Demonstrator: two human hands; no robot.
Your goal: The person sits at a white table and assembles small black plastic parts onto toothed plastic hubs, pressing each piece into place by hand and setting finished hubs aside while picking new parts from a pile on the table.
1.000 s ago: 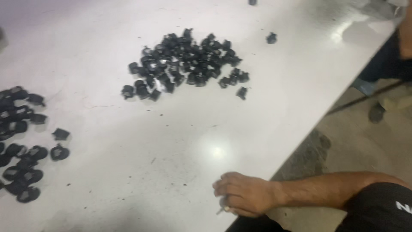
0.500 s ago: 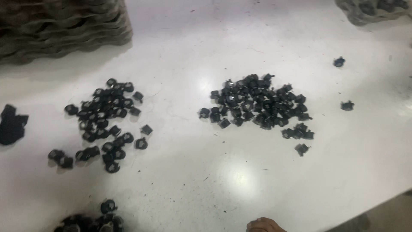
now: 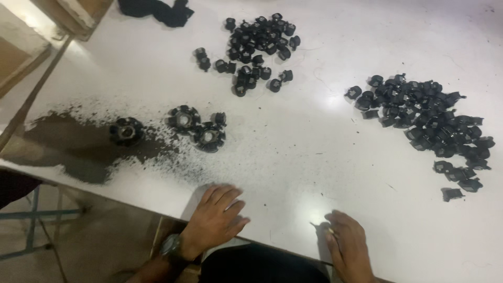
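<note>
While left hand [image 3: 215,217] lies spread flat below round black parts [image 3: 196,126], right hand [image 3: 348,249] pinches thin tool [image 3: 320,227]; best steadied on table [image 3: 293,152].

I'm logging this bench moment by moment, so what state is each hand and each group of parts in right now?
left hand: flat on the white table, palm down, empty.
right hand: resting near the table edge, pinching a thin stick-like tool.
right pile of black parts: loose heap, untouched.
upper pile of black parts: loose, scattered, untouched.
three larger round black parts: sitting apart amid dark dust.
</note>
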